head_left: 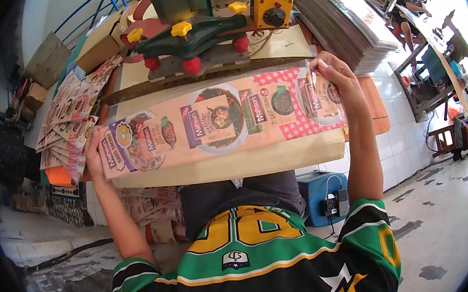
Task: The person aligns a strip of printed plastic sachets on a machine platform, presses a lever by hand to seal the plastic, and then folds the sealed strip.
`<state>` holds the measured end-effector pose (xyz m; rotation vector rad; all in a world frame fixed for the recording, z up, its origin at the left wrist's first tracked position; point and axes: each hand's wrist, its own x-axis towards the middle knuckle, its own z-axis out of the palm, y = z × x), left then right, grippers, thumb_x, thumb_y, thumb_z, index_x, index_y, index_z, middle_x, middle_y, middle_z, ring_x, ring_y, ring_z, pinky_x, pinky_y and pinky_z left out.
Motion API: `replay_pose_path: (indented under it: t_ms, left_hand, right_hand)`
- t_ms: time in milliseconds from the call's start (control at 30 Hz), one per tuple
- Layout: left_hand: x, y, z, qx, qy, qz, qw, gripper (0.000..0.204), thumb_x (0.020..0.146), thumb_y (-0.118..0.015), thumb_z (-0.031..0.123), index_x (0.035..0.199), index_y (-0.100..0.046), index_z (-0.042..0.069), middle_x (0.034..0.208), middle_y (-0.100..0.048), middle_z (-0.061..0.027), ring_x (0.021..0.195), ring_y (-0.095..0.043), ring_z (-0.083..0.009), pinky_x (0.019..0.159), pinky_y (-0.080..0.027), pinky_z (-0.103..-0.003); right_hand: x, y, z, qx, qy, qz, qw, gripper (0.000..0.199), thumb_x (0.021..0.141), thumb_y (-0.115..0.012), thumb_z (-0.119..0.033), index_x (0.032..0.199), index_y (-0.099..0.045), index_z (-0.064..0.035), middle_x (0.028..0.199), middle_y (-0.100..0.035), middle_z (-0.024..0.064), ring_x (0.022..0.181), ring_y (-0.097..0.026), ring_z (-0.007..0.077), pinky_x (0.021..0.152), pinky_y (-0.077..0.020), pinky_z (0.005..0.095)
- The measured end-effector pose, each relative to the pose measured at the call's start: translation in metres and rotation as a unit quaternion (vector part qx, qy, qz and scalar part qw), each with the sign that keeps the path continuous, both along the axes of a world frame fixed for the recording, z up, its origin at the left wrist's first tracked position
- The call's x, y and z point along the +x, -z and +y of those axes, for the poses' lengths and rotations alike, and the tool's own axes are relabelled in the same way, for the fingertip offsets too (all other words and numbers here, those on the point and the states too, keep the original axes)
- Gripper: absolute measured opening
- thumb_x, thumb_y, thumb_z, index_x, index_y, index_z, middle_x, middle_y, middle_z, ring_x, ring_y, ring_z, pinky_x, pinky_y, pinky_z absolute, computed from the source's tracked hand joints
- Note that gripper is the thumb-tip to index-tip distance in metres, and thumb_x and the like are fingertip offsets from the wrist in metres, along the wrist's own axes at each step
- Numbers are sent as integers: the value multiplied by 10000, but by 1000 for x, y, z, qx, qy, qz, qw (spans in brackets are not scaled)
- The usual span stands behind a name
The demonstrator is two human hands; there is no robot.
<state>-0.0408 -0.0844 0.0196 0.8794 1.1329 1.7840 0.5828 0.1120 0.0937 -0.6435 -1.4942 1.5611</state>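
A long, pink printed sheet with food pictures and a red checked part is stretched between my hands, over a cream board. Its shiny edge at the right looks like clear plastic film. My left hand is closed on the sheet's left end, thumb along the edge. At the upper right corner, my right hand pinches the sheet between thumb and bent fingers. Just beyond the sheet stands a dark green machine head with red feet and yellow knobs.
Beside my left hand lies a fanned pile of printed sheets, near a cardboard box. A yellow control box sits behind the machine head. At the far right rises a tall stack of sheets. A blue box with plugs stands below.
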Motion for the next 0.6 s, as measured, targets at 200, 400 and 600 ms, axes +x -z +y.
replay_pose_path:
  t_ms: [200,400,600]
  left_hand:
    - [14,-7,1,1,-14,21,1000,181,1075,-605,192,1122,-661,27,1020,-727,-71,876,-689,-124,810,-557,-251]
    - [18,-11,-1,-12,-53,113,992,213,1066,-643,223,1111,-663,16,1066,-700,-38,921,-648,-90,840,-526,-235]
    - [23,-10,-1,59,-32,132,989,168,1059,-654,205,1091,-654,40,1072,-687,-39,1017,-643,-135,972,-487,-290]
  right_hand:
    - [3,4,-1,7,-3,-19,1000,265,1079,-607,-302,1101,-678,-47,973,-675,-10,887,-646,34,805,-522,223]
    - [-2,9,-17,32,32,-92,995,298,1085,-599,-273,1228,-670,-21,1125,-715,35,1052,-671,89,910,-552,279]
    - [21,41,-13,72,76,-123,987,274,1073,-628,-262,1153,-686,-6,1043,-723,34,1009,-636,99,888,-499,271]
